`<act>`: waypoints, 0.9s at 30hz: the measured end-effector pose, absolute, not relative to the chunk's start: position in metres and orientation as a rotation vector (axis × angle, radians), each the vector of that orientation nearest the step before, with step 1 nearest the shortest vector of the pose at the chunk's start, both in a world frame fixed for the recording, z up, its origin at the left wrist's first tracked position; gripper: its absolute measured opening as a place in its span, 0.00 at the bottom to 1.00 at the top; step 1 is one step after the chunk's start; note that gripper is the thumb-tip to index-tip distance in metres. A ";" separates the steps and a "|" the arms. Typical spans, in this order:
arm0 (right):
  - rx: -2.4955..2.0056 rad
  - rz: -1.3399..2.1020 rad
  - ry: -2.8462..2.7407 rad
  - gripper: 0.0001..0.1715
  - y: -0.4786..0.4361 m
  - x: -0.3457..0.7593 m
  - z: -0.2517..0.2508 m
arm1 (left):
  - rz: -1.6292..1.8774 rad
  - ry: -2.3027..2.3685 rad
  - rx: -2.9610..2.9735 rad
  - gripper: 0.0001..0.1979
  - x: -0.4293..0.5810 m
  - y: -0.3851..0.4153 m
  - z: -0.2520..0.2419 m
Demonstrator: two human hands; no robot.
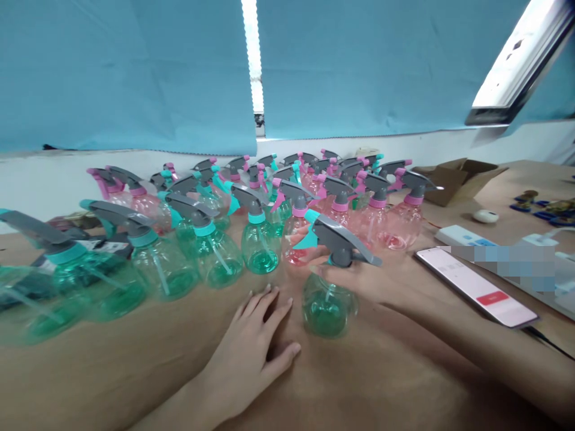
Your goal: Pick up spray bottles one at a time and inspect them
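Note:
My right hand (354, 275) is wrapped round the neck of a green spray bottle (327, 308), just under its grey and turquoise trigger head. The bottle is upright, near the front of the group; whether its base touches the table is unclear. On the brown tabletop (179, 365) my left hand (256, 341) lies flat with fingers spread, holding nothing. Beyond its fingertips stands another green spray bottle (262, 254). Several more green bottles (220, 263) line up to the left. Pink spray bottles (402, 224) with pink collars crowd behind the held one.
Right of my right arm lies a lit phone (476, 287) with a cable, beside a white power strip (467, 236). Behind these are a white rounded object (485, 216) and an open cardboard box (462, 179). Blue curtains (135, 72) hang behind the table.

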State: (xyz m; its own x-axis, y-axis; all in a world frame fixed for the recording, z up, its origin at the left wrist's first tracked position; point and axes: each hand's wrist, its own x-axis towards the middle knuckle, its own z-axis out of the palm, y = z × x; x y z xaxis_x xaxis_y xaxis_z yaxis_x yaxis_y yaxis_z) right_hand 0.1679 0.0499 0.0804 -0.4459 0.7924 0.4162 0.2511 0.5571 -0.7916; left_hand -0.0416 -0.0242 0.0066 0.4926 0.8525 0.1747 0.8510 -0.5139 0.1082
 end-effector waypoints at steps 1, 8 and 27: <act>-0.832 0.880 -1.949 0.15 0.049 0.168 0.081 | 0.321 1.544 2.708 0.27 -0.041 -0.024 0.006; -0.908 0.849 -1.975 0.05 0.047 0.168 0.085 | 0.307 1.547 2.698 0.27 -0.041 -0.023 0.006; -0.884 0.901 -1.960 0.18 0.051 0.168 0.074 | 0.319 1.543 2.687 0.27 -0.041 -0.023 0.008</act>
State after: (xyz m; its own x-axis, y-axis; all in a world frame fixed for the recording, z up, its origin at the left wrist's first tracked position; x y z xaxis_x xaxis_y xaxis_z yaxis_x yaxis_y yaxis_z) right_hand 0.1683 0.0513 0.0743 -0.4460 0.8188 0.3614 0.2585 0.5044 -0.8238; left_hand -0.0406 -0.0232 0.0076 0.4884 0.8572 0.1633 0.8517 -0.5090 0.1243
